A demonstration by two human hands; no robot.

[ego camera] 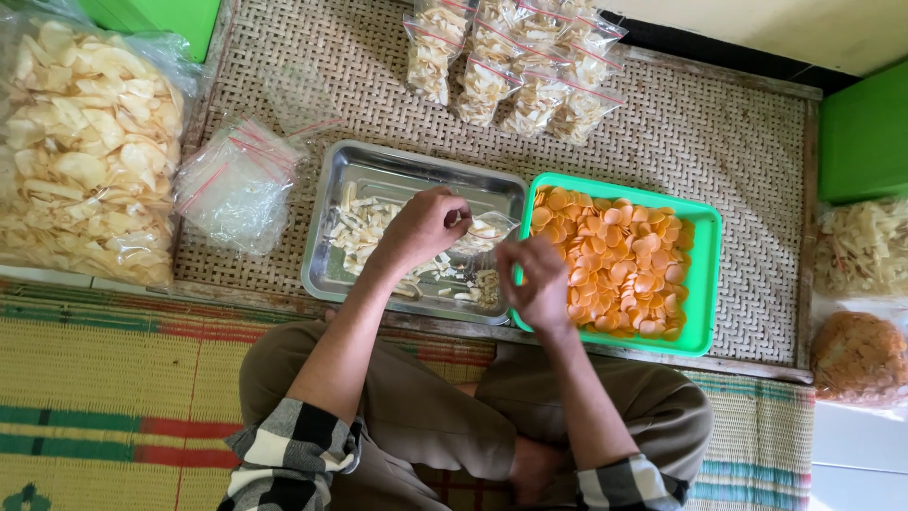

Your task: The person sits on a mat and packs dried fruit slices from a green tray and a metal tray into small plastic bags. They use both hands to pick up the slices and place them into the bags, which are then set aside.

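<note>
- Nearest to the camera are the crossed legs in brown trousers [426, 426] and the checked sleeves [293, 459], on a striped mat [104, 397].
- The left hand [421, 227] is over the steel tray [378, 175]. Its fingers are pinched together on the edge of a small clear bag [484, 235].
- The right hand [534, 284] is just beside it, over the border between the steel tray and the green tray [705, 284]. Its fingers are curled and closed; it seems to hold the other side of the bag, but I cannot tell for sure.
- The bag hangs between both hands, above the right part of the steel tray.
- Pale chips [364, 227] lie in the steel tray.
- Round orange crackers [615, 255] fill the green tray.
- Both trays sit side by side, touching, on a woven desk [719, 132].
- Left of the steel tray lies a pile of empty bags [236, 185].
- Further left is a big sack of pale crackers [85, 151].
- At the far edge lie filled small packs [520, 66] in a group.
- On the right side are more snack bags [861, 303].
</note>
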